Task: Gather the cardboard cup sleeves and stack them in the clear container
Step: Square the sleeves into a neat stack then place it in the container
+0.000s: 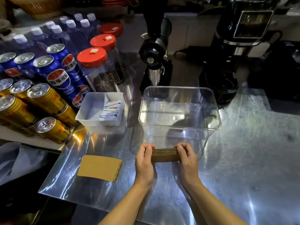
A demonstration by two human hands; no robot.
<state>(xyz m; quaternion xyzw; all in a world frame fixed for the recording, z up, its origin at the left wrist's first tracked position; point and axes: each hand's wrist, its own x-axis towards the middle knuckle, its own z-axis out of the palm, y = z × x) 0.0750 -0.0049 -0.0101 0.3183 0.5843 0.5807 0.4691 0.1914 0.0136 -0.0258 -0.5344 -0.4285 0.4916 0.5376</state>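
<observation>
Two hands are closed on one bundle of cardboard cup sleeves [165, 154]: the left hand [145, 161] is clamped on its left end and the right hand [186, 158] on its right end, fingers curled over the top edge and thumbs on the near face. The bundle is held on edge, just above or on the steel counter [243, 159]; which of the two cannot be told. Its long axis runs left to right, parallel to the near wall of the clear container [180, 127], which stands directly beyond the hands and close to them. The coming move is therefore judged to be a short lift up and forward over that near rim, with the bundle's length already lined up along the container's longer side; neither hand is markedly nearer, so the carry would be shared. The container appears empty, its floor showing only reflections. A second, smaller pile of sleeves [99, 167] lies flat on the counter to the left, well clear of the bundle and nearer the left hand; it remains to be gathered. Further left and back, a white tray [84, 116] holds a row of small sachets [110, 111] against its right wall, the rest of it bare. Jars with red lids [91, 57] stand behind it, dark contents seen in their lower parts.
</observation>
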